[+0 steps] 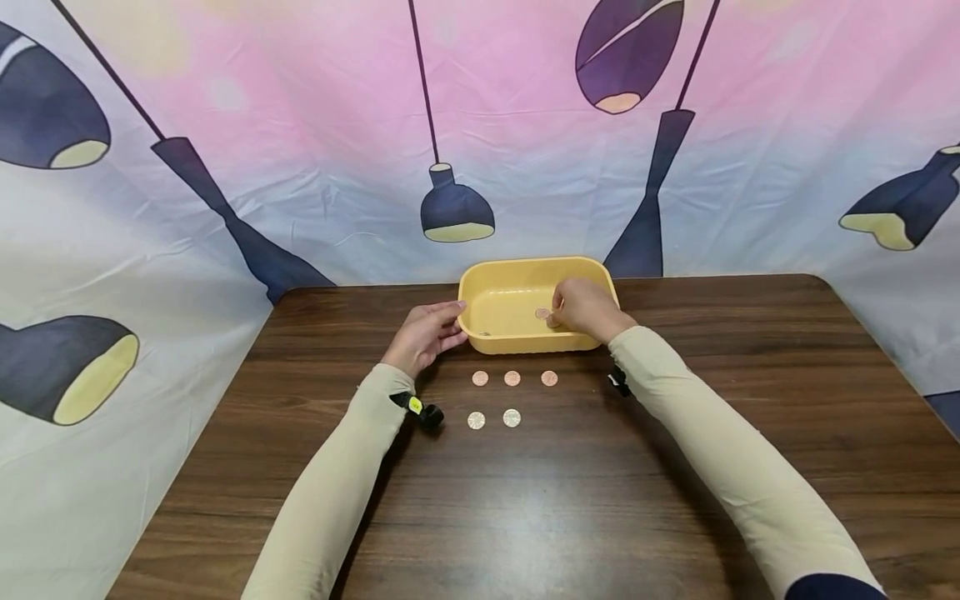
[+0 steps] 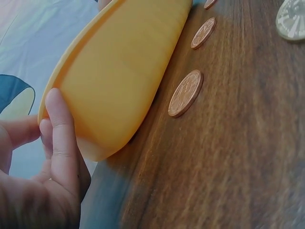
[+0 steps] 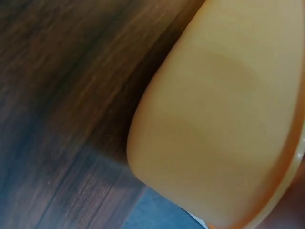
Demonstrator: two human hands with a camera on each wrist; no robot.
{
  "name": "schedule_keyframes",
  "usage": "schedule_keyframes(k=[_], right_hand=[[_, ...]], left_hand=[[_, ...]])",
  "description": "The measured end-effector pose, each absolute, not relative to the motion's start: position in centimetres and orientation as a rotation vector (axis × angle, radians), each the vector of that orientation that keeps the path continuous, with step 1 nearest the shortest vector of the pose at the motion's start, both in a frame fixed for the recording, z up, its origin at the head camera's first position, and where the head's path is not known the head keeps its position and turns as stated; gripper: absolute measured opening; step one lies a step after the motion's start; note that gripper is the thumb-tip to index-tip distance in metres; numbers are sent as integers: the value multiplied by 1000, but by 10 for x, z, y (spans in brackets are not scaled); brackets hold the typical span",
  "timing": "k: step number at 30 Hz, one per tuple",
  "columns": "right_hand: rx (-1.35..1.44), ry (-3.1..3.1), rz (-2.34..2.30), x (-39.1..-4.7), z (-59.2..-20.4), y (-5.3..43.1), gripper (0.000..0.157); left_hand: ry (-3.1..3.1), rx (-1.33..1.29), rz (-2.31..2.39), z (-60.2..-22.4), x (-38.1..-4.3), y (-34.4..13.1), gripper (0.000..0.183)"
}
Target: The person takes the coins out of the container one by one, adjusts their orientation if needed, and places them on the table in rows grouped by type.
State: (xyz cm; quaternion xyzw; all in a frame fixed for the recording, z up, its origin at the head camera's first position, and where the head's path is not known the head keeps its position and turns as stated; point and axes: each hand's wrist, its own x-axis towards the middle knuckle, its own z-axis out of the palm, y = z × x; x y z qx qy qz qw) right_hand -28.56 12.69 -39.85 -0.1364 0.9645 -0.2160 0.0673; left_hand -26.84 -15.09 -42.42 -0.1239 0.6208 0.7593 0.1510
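Note:
A yellow plastic basin (image 1: pixel 487 344) stands near the table's far edge. My left hand (image 1: pixel 423 335) pinches its rim at the left end, as the left wrist view also shows with the basin's outer wall (image 2: pixel 114 71) beside the fingers. Over the basin's right side reaches my right hand (image 1: pixel 588 308), its fingers curled down inside and pinching a coin (image 1: pixel 553 321). A copper coin (image 1: pixel 542 313) lies just left of those fingertips. Another coin, partly hidden by the near wall, shows at the basin's left. The right wrist view holds mostly the basin's outside (image 3: pixel 205 119).
On the brown wooden table (image 1: pixel 300 467), three copper coins (image 1: pixel 512 378) form a row in front of the basin. Two silvery coins (image 1: pixel 476 421) lie nearer to me. A cloth backdrop (image 1: pixel 360 200) printed with lamps hangs right behind the table.

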Motion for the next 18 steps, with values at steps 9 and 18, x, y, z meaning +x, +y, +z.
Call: schedule_keyframes(k=[9,18], right_hand=[[-435,2935,-573,-298,-401,128,38],[-399,2972,-392,-299,-406,124,26]], left_hand=[[1774,-360,2181,-424,-268,-151,46],[1777,-359,2177,-425,-268,-151,46]])
